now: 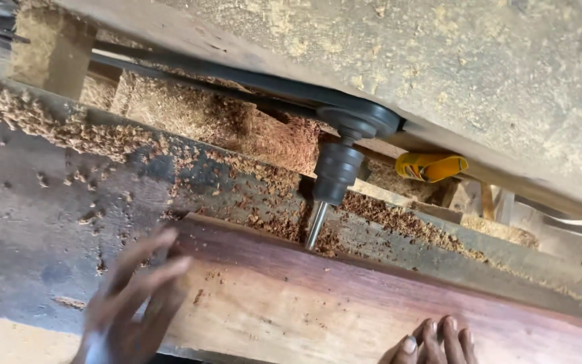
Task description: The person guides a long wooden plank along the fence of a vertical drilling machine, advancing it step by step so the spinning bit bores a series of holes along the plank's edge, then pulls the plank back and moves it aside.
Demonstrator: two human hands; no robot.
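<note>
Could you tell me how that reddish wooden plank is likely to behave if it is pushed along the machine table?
The plank looks thick and solid, so it is probably stiff and fairly heavy. Its flat face lies on the table, so it should slide rather than roll or tip. Loose sawdust might let it slip easily under the left hand and right hand.

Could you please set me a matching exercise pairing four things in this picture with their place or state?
Things:
1. left hand
2. right hand
3. drill bit
4. yellow object

Descriptions:
A. at the bottom edge, fingertips on the board
B. behind the machine, under the dusty slab
C. blurred, spread at the board's left end
D. pointing at the reddish wooden board

Pairs: 1-C, 2-A, 3-D, 4-B
</note>
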